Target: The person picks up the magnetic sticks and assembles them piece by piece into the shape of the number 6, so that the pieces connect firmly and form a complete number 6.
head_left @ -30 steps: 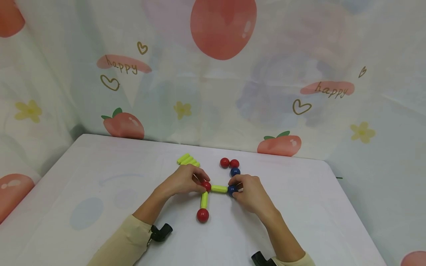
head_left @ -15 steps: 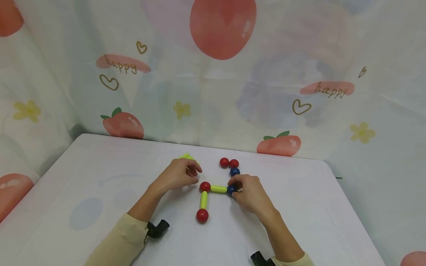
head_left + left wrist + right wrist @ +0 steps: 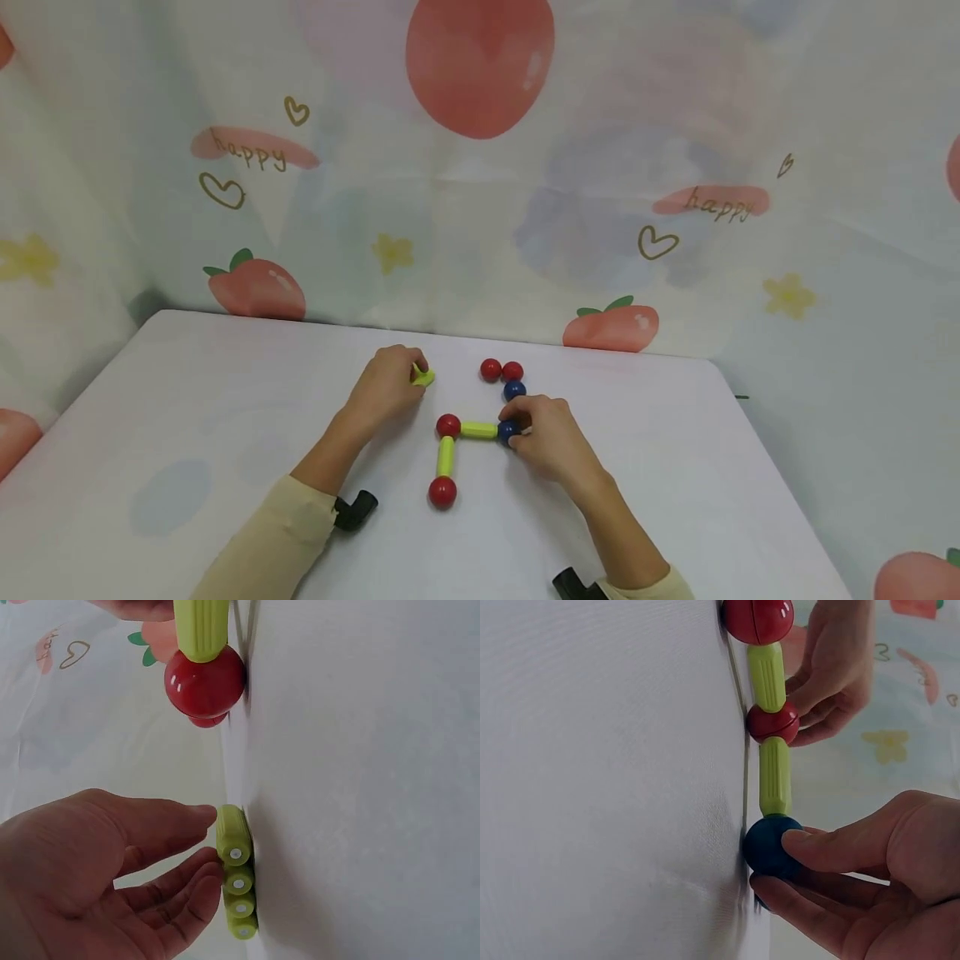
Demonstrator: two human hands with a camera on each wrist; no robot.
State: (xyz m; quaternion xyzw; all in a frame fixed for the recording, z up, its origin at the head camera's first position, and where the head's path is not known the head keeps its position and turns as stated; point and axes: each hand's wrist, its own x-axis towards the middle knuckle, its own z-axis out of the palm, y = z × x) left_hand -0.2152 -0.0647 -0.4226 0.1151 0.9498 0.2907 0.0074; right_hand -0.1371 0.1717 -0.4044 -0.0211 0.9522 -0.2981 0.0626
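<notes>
In the head view my left hand (image 3: 386,385) is at a row of yellow-green rods (image 3: 424,377), its fingertips hiding most of them. The left wrist view shows the thumb and fingertips beside the nearest of these rods (image 3: 234,836), with no plain grip on any. My right hand (image 3: 551,437) pinches a blue ball (image 3: 769,846) between thumb and fingers. From that ball a yellow-green rod (image 3: 478,430) runs to a red ball (image 3: 448,426). A second rod (image 3: 446,457) joins this to another red ball (image 3: 442,493), making an L on the table.
Two loose red balls (image 3: 491,370) and a blue ball (image 3: 514,391) sit together behind my right hand. The white table (image 3: 637,500) ends at a printed cloth backdrop (image 3: 450,250). Black cameras (image 3: 356,510) are strapped at both wrists.
My left hand has let go of the corner red ball and moved back and left to the loose rods. My right hand keeps hold of the blue ball. The head view has shifted slightly.
</notes>
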